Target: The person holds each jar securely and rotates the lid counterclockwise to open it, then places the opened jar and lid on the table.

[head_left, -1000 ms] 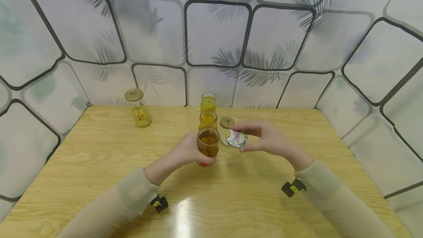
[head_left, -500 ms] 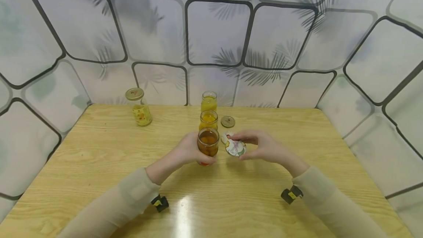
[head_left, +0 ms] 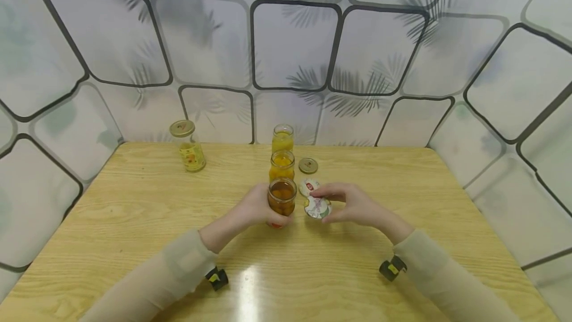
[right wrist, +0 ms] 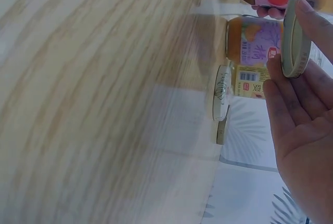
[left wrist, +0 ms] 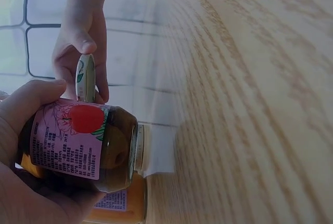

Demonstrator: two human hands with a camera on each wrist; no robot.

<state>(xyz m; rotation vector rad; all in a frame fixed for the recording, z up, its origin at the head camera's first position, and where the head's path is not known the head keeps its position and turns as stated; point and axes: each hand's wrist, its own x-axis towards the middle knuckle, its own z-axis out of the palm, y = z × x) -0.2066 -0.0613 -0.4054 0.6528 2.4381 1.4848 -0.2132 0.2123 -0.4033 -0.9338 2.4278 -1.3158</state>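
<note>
My left hand (head_left: 256, 206) grips an uncapped glass jar (head_left: 282, 200) of dark amber liquid with round pieces of fruit inside. In the left wrist view the jar's pink label (left wrist: 67, 135) shows a red fruit. Just to the right, my right hand (head_left: 359, 208) pinches a patterned jar lid (head_left: 317, 207) at its edge between thumb and fingers. The lid's printed top faces up, and its hollow underside (right wrist: 297, 44) shows in the right wrist view. Behind the held jar stand two more uncapped jars, one with orange contents (head_left: 282, 162) and one with yellow (head_left: 282, 140).
A white patterned lid (head_left: 306, 186) lies on the wooden table (head_left: 134, 207) beyond the held lid. Farther back is a gold lid (head_left: 308, 165). At the back left stands a capped jar (head_left: 191, 155) with a yellow label. Patterned walls border the table's back and sides.
My right hand has come nearer to me with the lid, uncovering more of the white lid on the table. My left hand keeps its grip on the amber jar, nearly in place.
</note>
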